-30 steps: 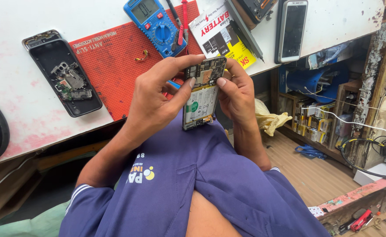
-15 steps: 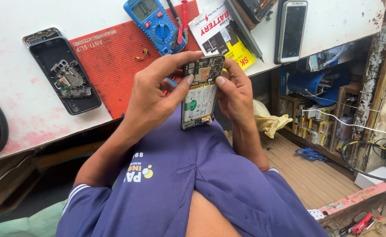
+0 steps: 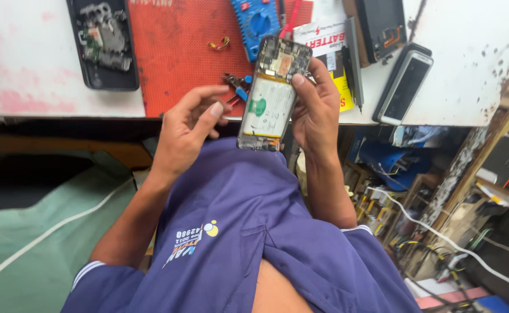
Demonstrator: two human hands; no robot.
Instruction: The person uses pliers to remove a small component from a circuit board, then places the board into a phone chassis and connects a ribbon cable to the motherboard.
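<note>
My right hand (image 3: 314, 110) grips an opened smartphone (image 3: 272, 95) by its right edge, back cover off, with the white battery and the circuit board at its top showing. My left hand (image 3: 189, 128) has come off the phone and hovers just left of it, fingers loosely curled and empty. Small blue-handled pliers (image 3: 237, 87) lie on the red work mat (image 3: 179, 58) right behind the left fingertips.
On the white bench (image 3: 40, 87): a second opened phone (image 3: 105, 43) at the left, a blue multimeter (image 3: 257, 20), a battery box (image 3: 332, 49), a dark phone (image 3: 405, 87) near the right edge. Cluttered shelves and cables fill the lower right.
My left hand has let go of the phone and drawn back to the left; the right hand alone holds it. The view has tilted down and closer.
</note>
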